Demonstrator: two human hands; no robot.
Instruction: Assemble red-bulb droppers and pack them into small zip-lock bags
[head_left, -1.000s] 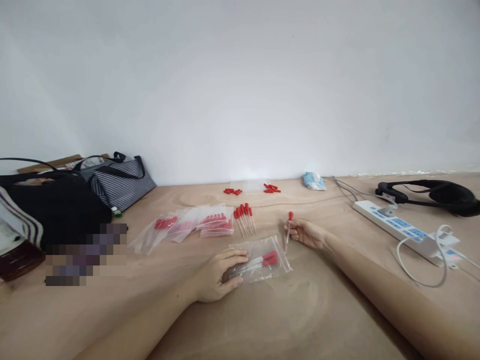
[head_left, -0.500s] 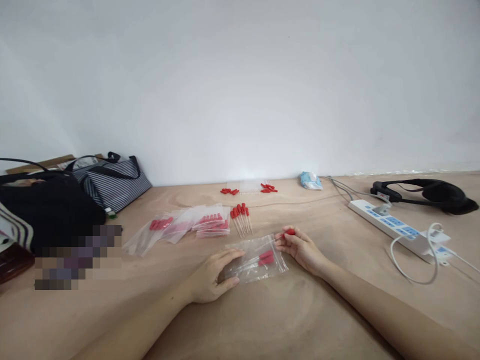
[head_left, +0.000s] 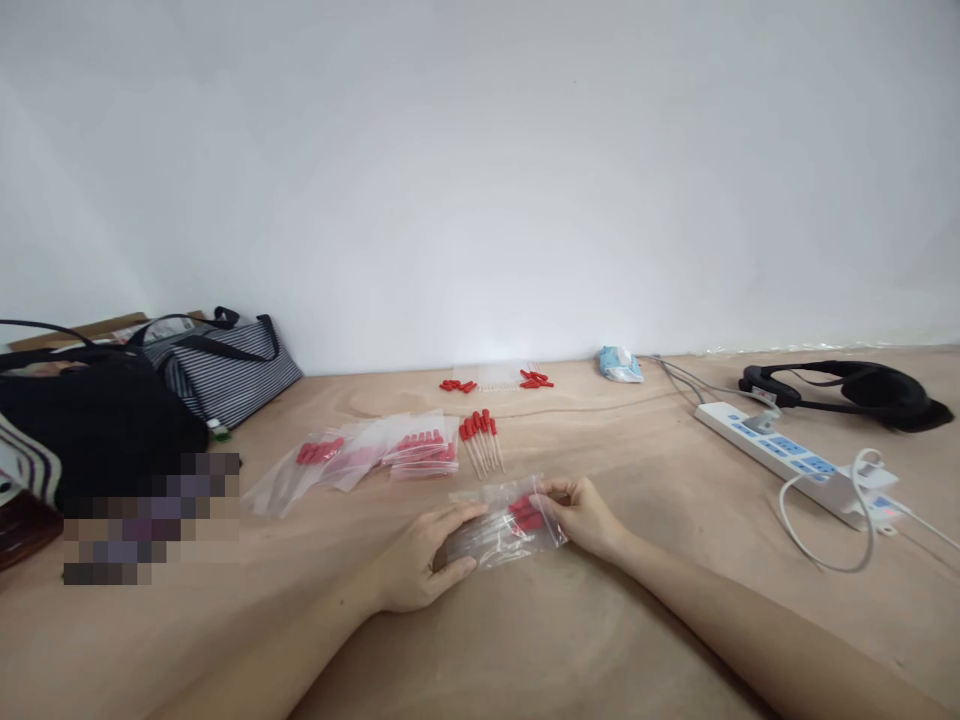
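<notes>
A clear zip bag (head_left: 495,545) lies between my hands, its mouth toward the right. Inside it are several droppers (head_left: 527,515) with red bulbs, their thin pale tubes pointing left. My left hand (head_left: 420,555) is curved around the bag's left end, thumb below and fingers above, gripping it. At the mouth, my right hand (head_left: 589,515) has its fingers pinched at a red bulb, partly behind the plastic; the fingertips are partly hidden. Just beyond the bag lies a bunch of loose droppers (head_left: 482,440) with bulbs facing away from me.
Filled bags of droppers (head_left: 420,450) overlap left of the loose bunch. More red-bulbed droppers (head_left: 536,380) lie by the wall near a blue mask (head_left: 621,364). A white power strip (head_left: 780,455) with cables and a black headset (head_left: 847,390) are right; a striped bag (head_left: 232,365) stands left.
My right hand has moved left to the bag's mouth, and the dropper it held has slid in beside the others. My left hand has stayed on the bag.
</notes>
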